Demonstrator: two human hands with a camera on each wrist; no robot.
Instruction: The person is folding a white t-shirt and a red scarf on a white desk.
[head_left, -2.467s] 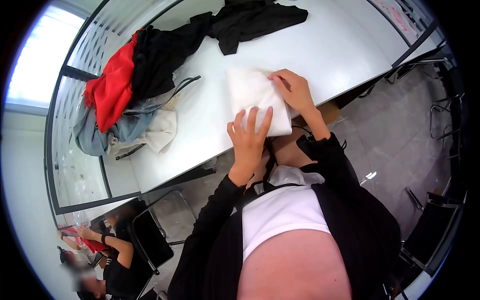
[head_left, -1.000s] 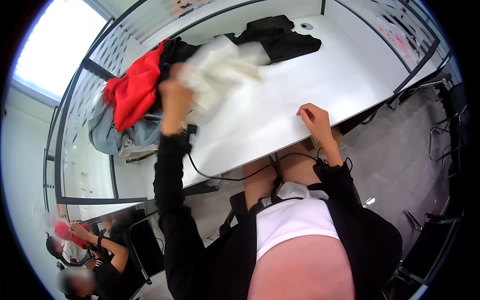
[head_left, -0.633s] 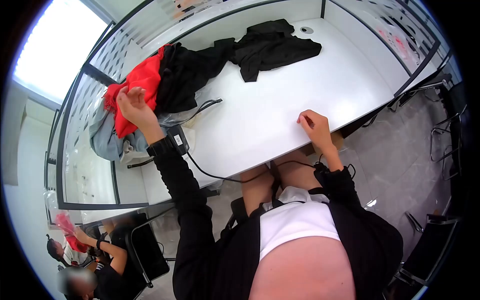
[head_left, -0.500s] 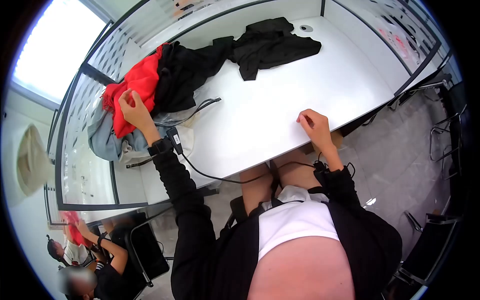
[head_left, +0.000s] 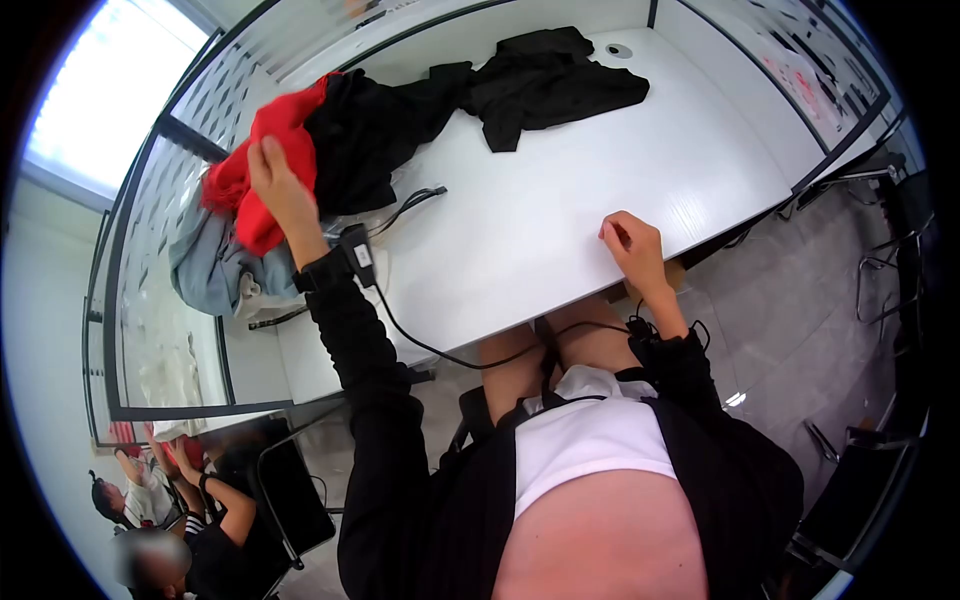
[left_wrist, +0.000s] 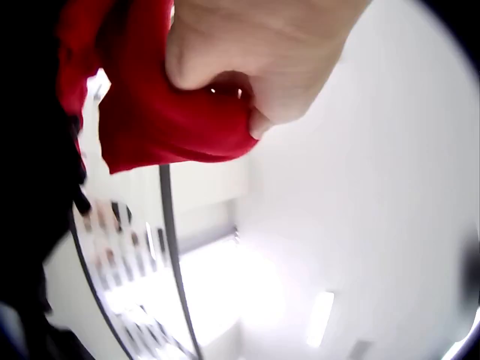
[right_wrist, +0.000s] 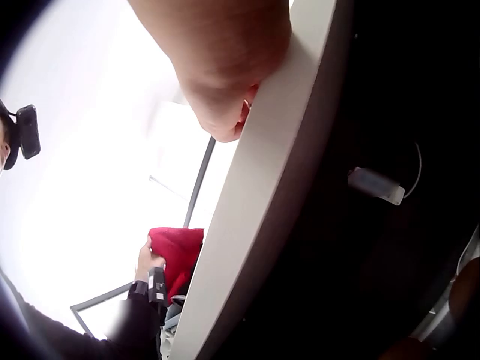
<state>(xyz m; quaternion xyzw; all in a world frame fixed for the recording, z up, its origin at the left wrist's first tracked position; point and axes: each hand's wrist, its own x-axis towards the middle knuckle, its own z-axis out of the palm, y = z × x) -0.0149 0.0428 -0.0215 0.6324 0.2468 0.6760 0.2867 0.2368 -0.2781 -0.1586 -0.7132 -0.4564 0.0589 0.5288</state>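
Observation:
My left hand (head_left: 283, 192) grips a red fringed scarf (head_left: 262, 228) on top of the clothes heap at the table's left. In the left wrist view, the thumb and fingers are curled into a fold of the red cloth (left_wrist: 150, 124). Black cloth (head_left: 375, 140) lies against the scarf, with grey-blue cloth (head_left: 203, 262) and a bit of cream cloth (head_left: 260, 297) underneath. My right hand (head_left: 636, 245) rests at the front edge of the white table (head_left: 540, 230), fingers loosely curled and holding nothing. The right wrist view shows that hand (right_wrist: 229, 67) by the table edge.
A dark garment (head_left: 550, 85) lies spread at the back of the table. Black cable ends (head_left: 415, 200) stick out by the heap. A framed partition (head_left: 165, 300) borders the left, with pale cloth (head_left: 175, 375) showing beyond it. Another person (head_left: 215, 540) sits at lower left.
Both hands were on a folded white cloth; the left hand swung it leftward and released it, and it flew past the partition. Now the left hand has taken hold of the red scarf.

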